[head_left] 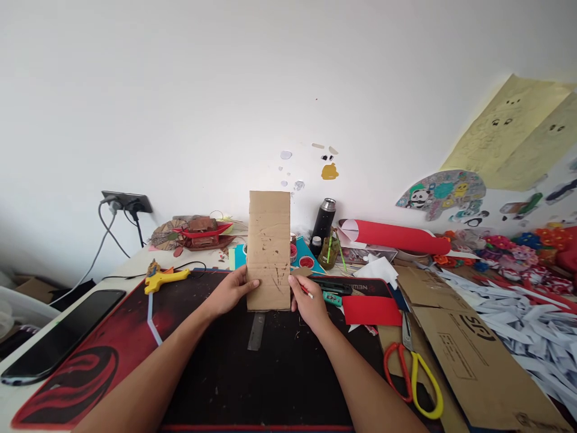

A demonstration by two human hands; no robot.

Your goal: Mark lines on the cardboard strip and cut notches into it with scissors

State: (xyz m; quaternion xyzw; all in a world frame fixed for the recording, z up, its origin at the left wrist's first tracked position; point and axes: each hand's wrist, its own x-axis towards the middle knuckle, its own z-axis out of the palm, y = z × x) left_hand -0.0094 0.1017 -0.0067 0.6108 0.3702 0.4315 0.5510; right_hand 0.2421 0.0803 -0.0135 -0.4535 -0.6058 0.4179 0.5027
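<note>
A tall rectangular piece of cardboard [269,234] stands upright above the mat, with dark scuffs and scratches on its face. My left hand [231,291] grips its lower left edge, thumb on the front. At the lower right edge, my right hand [310,299] pinches the same cardboard. A slim red-and-white stick, perhaps a pencil [307,292], also sits in the right hand's fingers; most of it is hidden. Below the cardboard, a clear ruler [256,332] lies on the black and red mat [270,385].
A yellow glue gun [166,278] and a phone [63,337] lie to the left. On the right are scissors [412,373], red paper [372,310], flat cardboard [491,367] and a heap of white paper strips [518,325]. A black flask [323,221] stands at the back.
</note>
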